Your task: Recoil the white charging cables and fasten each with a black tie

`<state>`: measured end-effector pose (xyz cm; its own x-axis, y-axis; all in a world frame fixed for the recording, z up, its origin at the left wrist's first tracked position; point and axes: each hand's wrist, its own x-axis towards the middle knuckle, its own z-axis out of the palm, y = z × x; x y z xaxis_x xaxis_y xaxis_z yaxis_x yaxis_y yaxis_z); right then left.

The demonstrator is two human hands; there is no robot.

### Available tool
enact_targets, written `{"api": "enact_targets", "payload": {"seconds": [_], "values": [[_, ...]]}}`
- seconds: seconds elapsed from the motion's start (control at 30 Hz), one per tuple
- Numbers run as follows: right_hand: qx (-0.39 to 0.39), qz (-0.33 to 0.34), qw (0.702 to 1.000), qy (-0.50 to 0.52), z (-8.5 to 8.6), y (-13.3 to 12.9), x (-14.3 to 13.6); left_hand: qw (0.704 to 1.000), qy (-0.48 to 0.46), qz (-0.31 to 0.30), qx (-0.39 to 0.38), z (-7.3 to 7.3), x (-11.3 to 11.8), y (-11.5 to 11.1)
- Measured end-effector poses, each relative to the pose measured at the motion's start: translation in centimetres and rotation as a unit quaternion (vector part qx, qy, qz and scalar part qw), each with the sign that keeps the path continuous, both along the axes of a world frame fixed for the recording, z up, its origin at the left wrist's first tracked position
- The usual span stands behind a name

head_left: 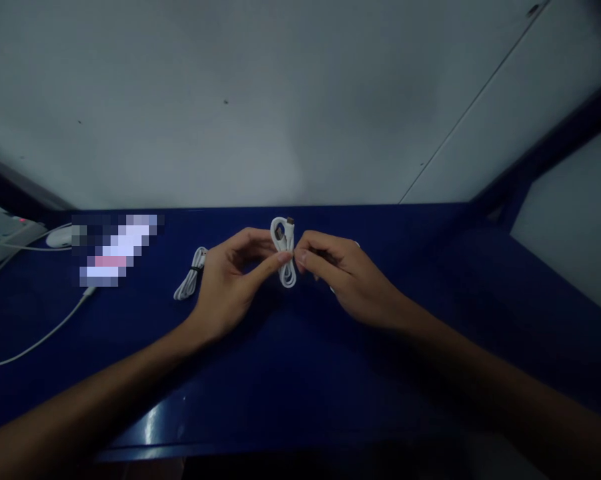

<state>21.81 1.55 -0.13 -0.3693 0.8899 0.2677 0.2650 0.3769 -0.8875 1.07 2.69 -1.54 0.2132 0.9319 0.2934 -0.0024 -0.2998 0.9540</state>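
A white USB cable [289, 272], coiled into a narrow bundle, is held upright above the blue table. My left hand [233, 283] pinches its middle, thumb in front and fingers behind. The bundle's connectors poke out near the top of the loop. Close against the bundle's right side, my right hand [350, 277] has thumb and forefinger pressed together; whatever they grip is too small to make out. A second coiled white cable [189, 277] with a black tie lies on the table, partly behind my left hand. White bits of something mostly hidden show behind my right hand.
At the left, a pixelated lit screen [120, 250] has a white cord [55, 339] plugged into its near end. Beyond it lie a white rounded object [59, 237] and a white power strip [18, 237]. A pale wall panel [280, 100] rises behind the blue table [280, 387].
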Motion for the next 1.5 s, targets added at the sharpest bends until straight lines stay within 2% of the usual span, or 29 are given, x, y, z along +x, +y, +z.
{"api": "enact_targets", "payload": {"seconds": [0.17, 0.27, 0.37, 0.43, 0.53, 0.6, 0.67, 0.77, 0.87, 1.0, 1.2, 1.3, 1.37, 1.43, 1.5], "values": [[-0.029, 0.014, 0.995, 0.092, -1.3, 0.2, -0.4, 0.99, 0.05, 0.054, 0.121, -0.4, -0.2, -0.7], [-0.068, 0.034, 0.984, 0.158, -2.0, 0.4, -0.7, 0.975, 0.09, 0.067, 0.191, -0.6, -0.4, -1.1], [-0.118, 0.05, 0.972, 0.199, -2.0, 0.2, -0.9, 0.956, 0.136, 0.072, 0.251, -0.8, -0.8, -1.3], [-0.113, 0.047, 0.975, 0.184, -1.7, 0.0, -0.8, 0.94, 0.165, 0.073, 0.288, -0.9, -0.9, -1.3], [-0.031, 0.007, 0.993, 0.113, -0.9, -0.2, -0.6, 0.931, 0.172, 0.091, 0.307, -0.7, -0.6, -1.4], [0.051, -0.033, 0.997, 0.053, -0.5, -0.3, -0.4, 0.95, 0.125, 0.109, 0.266, -0.4, -0.3, -1.3], [0.142, -0.058, 0.988, -0.001, -0.3, -0.2, -0.2, 0.979, 0.06, 0.096, 0.168, -0.2, -0.1, -1.1], [0.25, -0.053, 0.965, -0.057, -0.4, 0.1, -0.1, 1.0, 0.002, 0.006, -0.024, -0.2, -0.1, -0.6], [0.276, -0.041, 0.957, -0.081, -0.7, 0.3, 0.0, 0.991, -0.039, -0.063, -0.114, -0.4, -0.1, -0.1], [0.206, -0.039, 0.976, -0.057, -0.4, 0.2, 0.1, 0.987, -0.07, -0.079, -0.118, -0.2, 0.0, 0.0], [0.048, -0.006, 0.998, 0.026, 0.5, -0.2, 0.2, 0.995, -0.037, -0.063, -0.065, 0.3, 0.1, -0.3], [-0.007, 0.022, 0.998, 0.061, 0.5, 0.1, 0.3, 0.999, 0.004, -0.045, 0.027, 0.1, -0.2, -0.1], [-0.051, 0.039, 0.993, 0.095, 0.3, 0.3, 0.2, 0.991, 0.041, -0.017, 0.13, -0.1, -0.4, 0.2], [-0.119, 0.053, 0.981, 0.145, 0.0, 0.4, 0.1, 0.975, 0.08, 0.01, 0.207, -0.2, -0.6, 0.3], [-0.198, 0.066, 0.958, 0.196, -0.1, 0.4, 0.0, 0.961, 0.114, 0.031, 0.251, -0.2, -0.7, 0.2]]}}
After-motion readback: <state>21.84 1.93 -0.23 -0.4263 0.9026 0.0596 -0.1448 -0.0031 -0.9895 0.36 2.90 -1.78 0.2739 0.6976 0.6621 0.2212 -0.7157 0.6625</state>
